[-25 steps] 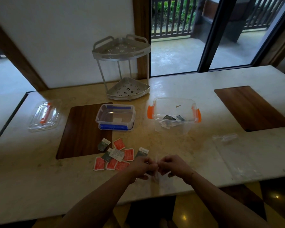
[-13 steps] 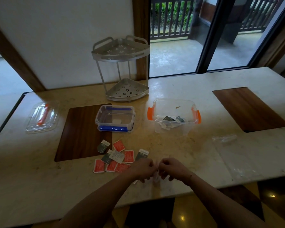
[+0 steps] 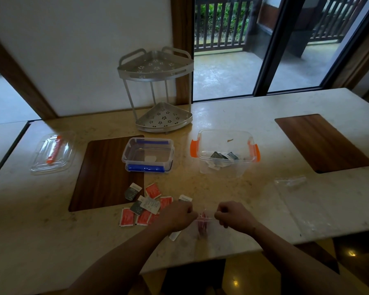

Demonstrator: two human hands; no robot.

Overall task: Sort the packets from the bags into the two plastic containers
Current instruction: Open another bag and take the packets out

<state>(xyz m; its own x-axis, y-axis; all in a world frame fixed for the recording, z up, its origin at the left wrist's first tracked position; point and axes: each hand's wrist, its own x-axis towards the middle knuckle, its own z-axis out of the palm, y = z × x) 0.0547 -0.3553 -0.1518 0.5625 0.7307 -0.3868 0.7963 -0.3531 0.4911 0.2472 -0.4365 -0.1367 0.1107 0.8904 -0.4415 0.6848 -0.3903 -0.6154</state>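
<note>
My left hand (image 3: 177,216) and my right hand (image 3: 234,216) each pinch one side of a small clear bag (image 3: 203,223) near the table's front edge; red packets show inside it. A pile of red and grey packets (image 3: 146,206) lies just left of my left hand. Behind them stands a shallow clear container with blue clips (image 3: 147,154); nothing shows inside it. To its right stands a deeper clear container with orange clips (image 3: 224,154), with a few grey packets inside.
A clear lid with an orange handle (image 3: 52,153) lies at the left. A metal corner rack (image 3: 158,90) stands at the back. An empty clear bag (image 3: 292,184) lies at the right. Two wooden inlays (image 3: 102,175) (image 3: 322,142) sit in the marble table (image 3: 222,188).
My hands have drawn apart, stretching the mouth of the small bag wider. The camera has tilted slightly.
</note>
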